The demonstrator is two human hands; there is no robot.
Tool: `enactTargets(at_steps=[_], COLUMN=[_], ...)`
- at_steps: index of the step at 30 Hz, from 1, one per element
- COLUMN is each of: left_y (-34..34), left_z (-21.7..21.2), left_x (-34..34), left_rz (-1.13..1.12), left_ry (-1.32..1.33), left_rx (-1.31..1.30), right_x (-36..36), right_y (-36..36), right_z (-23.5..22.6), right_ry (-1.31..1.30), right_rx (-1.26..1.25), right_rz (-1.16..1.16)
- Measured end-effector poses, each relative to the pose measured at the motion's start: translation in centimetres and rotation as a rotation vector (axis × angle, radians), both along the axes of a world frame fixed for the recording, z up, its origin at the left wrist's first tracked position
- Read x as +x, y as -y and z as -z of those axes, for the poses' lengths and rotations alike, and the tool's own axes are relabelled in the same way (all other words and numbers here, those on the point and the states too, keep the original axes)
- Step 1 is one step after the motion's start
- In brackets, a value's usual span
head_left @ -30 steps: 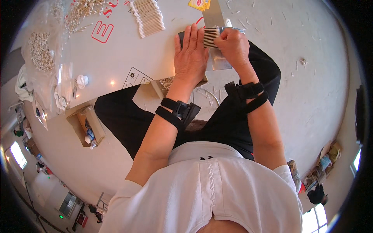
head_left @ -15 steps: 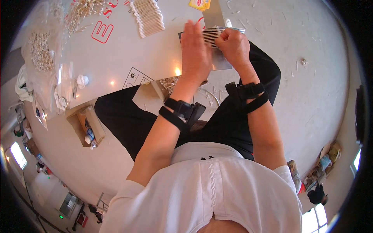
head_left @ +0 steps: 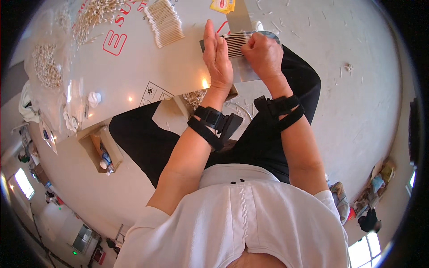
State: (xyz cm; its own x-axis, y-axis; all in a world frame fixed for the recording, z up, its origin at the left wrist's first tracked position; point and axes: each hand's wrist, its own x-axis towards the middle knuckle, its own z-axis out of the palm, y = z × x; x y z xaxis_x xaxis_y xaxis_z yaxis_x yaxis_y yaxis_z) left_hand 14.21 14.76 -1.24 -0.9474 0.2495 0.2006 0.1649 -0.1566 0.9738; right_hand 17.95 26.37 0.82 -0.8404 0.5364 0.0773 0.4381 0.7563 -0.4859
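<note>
Room: looks like a workshop for hand work
Counter: a big, flat grey one [head_left: 127,82], toward ten and eleven o'clock
Swab pile: a messy heap [head_left: 94,18] on the counter, between ten and eleven
Swab row: lots [head_left: 164,27] side by side, at eleven
Clear bag: full of more swabs [head_left: 47,69], at ten
Floor: plain and pale [head_left: 353,120], with dropped swab bits [head_left: 348,68] at two
Cardboard box: on the floor [head_left: 91,152], at nine
Window: big and bright [head_left: 364,253], just past four
</note>
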Motion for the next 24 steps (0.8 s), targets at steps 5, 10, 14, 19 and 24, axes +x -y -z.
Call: enactTargets(at_steps=[5, 10, 14, 19, 24], left_y=[-0.1, 1.3, 1.6, 1.5, 0.8], left_z=[0.5, -0.9, -1.0, -0.5, -0.1], left_x=[-0.1, -0.8, -0.9, -0.9, -0.8], left_rz=[-0.058, -0.034, 0.006, -0.002, -0.011], left_ry=[-0.025, -0.605, -0.609, -0.646, -0.651], left_rx=[-0.004, -0.567, -0.655, -0.737, -0.736], right_x=[0.1, 0.4, 0.1, 0.1, -0.1], right_y=[0.1, -1.1, -1.4, -1.8, -1.7], right_z=[0.3, 0.3, 0.4, 0.6, 0.3], right_ry=[-0.023, 0.0, -0.005, -0.005, 0.047], right_rx=[0.064, -0.153, -0.23, -0.264, -0.253], right_rz=[-0.004, 0.008, 0.008, -0.024, -0.015])
